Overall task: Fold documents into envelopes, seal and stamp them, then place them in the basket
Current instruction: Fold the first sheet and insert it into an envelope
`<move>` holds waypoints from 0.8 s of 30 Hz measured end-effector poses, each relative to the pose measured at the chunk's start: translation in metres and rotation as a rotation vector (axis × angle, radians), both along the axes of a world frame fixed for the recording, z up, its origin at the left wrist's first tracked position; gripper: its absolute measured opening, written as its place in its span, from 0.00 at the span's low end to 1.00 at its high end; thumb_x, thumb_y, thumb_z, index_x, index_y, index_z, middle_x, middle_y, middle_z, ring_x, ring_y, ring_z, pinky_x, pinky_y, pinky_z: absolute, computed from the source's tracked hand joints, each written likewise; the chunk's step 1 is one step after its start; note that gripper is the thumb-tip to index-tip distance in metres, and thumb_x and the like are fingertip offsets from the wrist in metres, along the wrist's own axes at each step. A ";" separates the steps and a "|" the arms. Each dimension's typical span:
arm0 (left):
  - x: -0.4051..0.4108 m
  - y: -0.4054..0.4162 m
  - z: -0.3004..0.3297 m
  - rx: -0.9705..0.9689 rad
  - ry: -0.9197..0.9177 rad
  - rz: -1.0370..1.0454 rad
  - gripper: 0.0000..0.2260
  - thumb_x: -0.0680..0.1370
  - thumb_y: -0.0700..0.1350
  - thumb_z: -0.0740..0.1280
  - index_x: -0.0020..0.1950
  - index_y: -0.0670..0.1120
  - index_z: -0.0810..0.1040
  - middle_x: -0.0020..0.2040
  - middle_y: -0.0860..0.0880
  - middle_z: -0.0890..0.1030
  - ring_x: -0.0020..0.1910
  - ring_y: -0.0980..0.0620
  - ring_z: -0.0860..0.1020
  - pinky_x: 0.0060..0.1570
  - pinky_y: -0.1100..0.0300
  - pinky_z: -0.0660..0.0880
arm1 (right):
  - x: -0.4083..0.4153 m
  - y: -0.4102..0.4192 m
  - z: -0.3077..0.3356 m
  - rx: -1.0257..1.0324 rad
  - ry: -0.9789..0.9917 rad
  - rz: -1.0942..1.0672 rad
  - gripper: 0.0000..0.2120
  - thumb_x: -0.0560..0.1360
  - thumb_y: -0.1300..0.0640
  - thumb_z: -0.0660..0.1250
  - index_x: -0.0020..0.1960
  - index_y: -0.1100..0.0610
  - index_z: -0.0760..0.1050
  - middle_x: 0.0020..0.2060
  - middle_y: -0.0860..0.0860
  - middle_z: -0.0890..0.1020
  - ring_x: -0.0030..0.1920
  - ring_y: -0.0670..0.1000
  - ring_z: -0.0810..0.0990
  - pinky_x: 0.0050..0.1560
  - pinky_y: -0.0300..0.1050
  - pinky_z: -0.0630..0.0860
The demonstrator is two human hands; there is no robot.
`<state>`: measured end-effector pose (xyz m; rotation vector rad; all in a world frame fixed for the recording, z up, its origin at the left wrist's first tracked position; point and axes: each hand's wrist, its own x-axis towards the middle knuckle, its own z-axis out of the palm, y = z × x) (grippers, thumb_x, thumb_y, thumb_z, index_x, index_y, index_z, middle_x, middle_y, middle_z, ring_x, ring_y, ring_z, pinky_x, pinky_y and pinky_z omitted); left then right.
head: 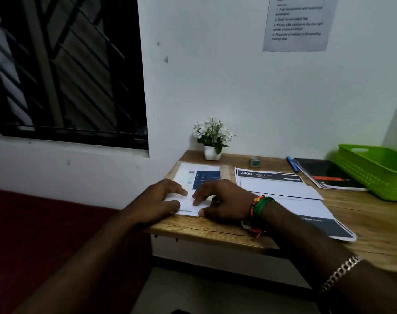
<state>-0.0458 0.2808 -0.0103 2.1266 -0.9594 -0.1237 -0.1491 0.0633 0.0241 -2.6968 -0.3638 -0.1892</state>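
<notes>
The long wooden-topped desk [215, 230] is being used as a firm flat bed for the paperwork, which is probably why everything is being kept low and spread out on it. The bright green perforated plastic basket [374, 175] is being kept at the far right edge, well apart from the hands, presumably so finished mail can be dropped in without crowding the work. The large white printed sheets with dark header bands [281, 189] are being left fanned out mid-desk, near the right wrist, likely as the waiting supply of documents. A black booklet with a red stripe [329, 175] is being kept between those sheets and the basket, with a blue pen [292, 164] just beside it. A small white pot of artificial white flowers [212, 141] is being kept back against the wall. The white folded paper [188, 203] (whether document or envelope cannot be told) is being pinned flat at the desk's near left corner, seemingly so a crease can be set. The right hand [222, 200] is being held palm-down, fingers relaxed and fingertips pressing the paper. The left hand [161, 198] is being laid likewise, fingers loosely extended on its left part, grasping nothing.
</notes>
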 end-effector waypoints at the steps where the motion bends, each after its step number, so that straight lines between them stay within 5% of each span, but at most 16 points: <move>1: -0.001 0.000 0.000 0.006 -0.006 0.001 0.21 0.66 0.53 0.68 0.58 0.60 0.82 0.63 0.63 0.76 0.63 0.62 0.73 0.61 0.58 0.74 | 0.000 0.000 -0.001 0.016 -0.013 -0.006 0.11 0.73 0.53 0.74 0.55 0.50 0.83 0.60 0.44 0.80 0.60 0.42 0.77 0.58 0.40 0.78; 7: -0.006 0.001 0.003 0.025 -0.042 -0.008 0.23 0.64 0.56 0.68 0.59 0.61 0.81 0.65 0.62 0.75 0.63 0.59 0.73 0.60 0.57 0.75 | 0.001 0.003 -0.006 0.059 -0.077 -0.040 0.06 0.75 0.56 0.71 0.50 0.50 0.85 0.56 0.43 0.82 0.56 0.40 0.79 0.55 0.38 0.79; 15: 0.000 -0.001 -0.002 -0.039 -0.128 0.022 0.10 0.81 0.49 0.65 0.57 0.59 0.84 0.61 0.62 0.78 0.62 0.61 0.75 0.64 0.53 0.75 | -0.003 0.009 -0.004 0.121 -0.050 -0.097 0.12 0.72 0.45 0.73 0.52 0.49 0.84 0.52 0.42 0.82 0.52 0.40 0.79 0.55 0.42 0.80; 19: -0.004 -0.002 -0.002 -0.109 -0.203 0.061 0.08 0.82 0.50 0.66 0.58 0.60 0.82 0.59 0.64 0.79 0.59 0.61 0.76 0.61 0.51 0.78 | -0.001 0.015 -0.003 0.080 -0.112 -0.147 0.08 0.76 0.51 0.70 0.52 0.52 0.84 0.49 0.45 0.84 0.48 0.42 0.80 0.53 0.45 0.80; 24: -0.021 -0.005 0.004 -0.385 -0.261 0.137 0.27 0.79 0.60 0.66 0.77 0.66 0.62 0.69 0.59 0.74 0.66 0.61 0.73 0.61 0.53 0.77 | -0.005 0.027 0.007 0.401 -0.334 -0.173 0.08 0.76 0.51 0.71 0.41 0.53 0.84 0.36 0.43 0.83 0.39 0.41 0.80 0.44 0.39 0.75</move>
